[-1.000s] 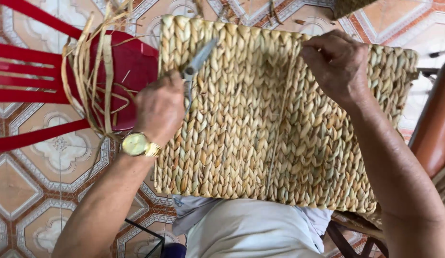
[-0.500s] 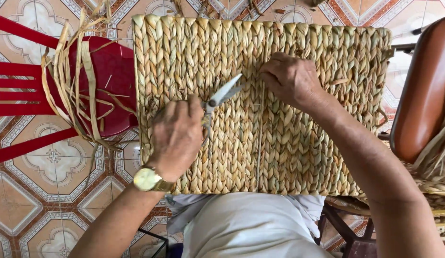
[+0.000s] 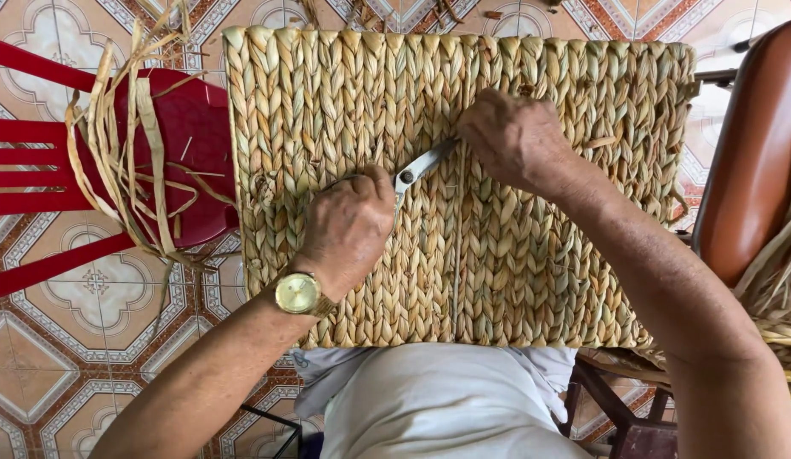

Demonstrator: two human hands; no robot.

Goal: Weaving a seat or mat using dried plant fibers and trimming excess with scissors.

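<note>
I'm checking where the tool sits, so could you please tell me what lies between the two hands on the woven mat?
In the head view, metal scissors bridge the gap between the left hand and right hand, over the woven mat.

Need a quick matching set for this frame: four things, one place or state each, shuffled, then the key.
1. metal scissors
2. gold wristwatch
3. loose dried straw strips
4. right hand

A. draped over the red plastic chair
B. pressing on the woven straw mat
C. on the left wrist
D. held in the left hand

Pairs: 1-D, 2-C, 3-A, 4-B
</note>
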